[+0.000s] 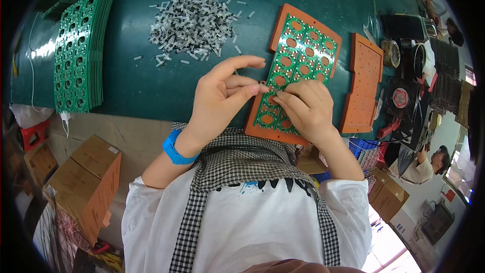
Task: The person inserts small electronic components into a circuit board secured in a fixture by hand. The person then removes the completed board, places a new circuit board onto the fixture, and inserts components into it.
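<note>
The left hand (222, 91) is curling beside the circuit board (295, 64), which is lying on an orange tray (276, 38); the right hand (309, 107) is bending over it. I'm not making out either grip; light, steady fingertips would be helping.

Electronics assembly workshop, as indicated by the bench (136, 88), circuit-board stack (80, 55) at left, component pile (192, 20), and co-worker (420, 171) at right.

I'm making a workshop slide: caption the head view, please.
Left hand and right hand over a green circuit panel on an orange tray, near a pile of small translucent parts.
</note>
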{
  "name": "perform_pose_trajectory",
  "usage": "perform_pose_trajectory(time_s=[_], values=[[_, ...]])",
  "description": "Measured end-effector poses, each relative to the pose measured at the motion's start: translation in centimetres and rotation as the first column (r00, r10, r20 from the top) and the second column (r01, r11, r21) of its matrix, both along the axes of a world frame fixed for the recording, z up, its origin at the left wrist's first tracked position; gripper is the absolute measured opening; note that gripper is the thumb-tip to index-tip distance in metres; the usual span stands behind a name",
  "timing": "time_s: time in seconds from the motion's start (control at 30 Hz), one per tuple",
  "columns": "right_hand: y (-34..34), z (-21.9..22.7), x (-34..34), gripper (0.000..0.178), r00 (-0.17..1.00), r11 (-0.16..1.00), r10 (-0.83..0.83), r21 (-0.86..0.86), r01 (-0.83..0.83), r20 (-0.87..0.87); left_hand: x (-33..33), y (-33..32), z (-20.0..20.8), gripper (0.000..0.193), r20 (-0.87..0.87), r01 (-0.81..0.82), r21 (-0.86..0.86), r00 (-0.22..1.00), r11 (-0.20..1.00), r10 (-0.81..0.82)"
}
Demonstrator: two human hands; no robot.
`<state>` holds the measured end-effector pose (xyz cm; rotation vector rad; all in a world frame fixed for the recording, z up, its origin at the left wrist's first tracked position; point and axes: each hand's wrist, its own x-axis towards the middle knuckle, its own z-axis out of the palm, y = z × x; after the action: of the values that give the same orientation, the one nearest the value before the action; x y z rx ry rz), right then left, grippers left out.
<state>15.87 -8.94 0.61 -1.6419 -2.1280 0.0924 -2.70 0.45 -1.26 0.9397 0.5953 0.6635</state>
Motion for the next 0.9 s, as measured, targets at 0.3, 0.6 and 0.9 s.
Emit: perform_pose_trajectory(time_s=[0.3, 0.6, 0.9], values=[[-0.8, 1.5, -1.5, 0.016, 0.794, 0.953, -0.230, -0.297, 0.066, -0.563, 0.1, -2.1, 0.6, 0.036, -0.100, 0.107, 0.296, 0.992, 0.949, -0.081], [-1.8, 1.4, -1.4, 0.011, 0.897, 0.977, -0.152, -0.201, 0.072, -0.416, -0.5, -0.9, -0.3, 0.028, -0.180, 0.021, 0.281, 0.983, 0.960, 0.031], [-1.6, 1.0, -1.6, 0.012, 0.942, 0.949, -0.111, -0.314, 0.007, -0.316, -0.6, -0.5, -1.4, 0.026, -0.180, -0.027, 0.323, 0.980, 0.946, 0.090]])
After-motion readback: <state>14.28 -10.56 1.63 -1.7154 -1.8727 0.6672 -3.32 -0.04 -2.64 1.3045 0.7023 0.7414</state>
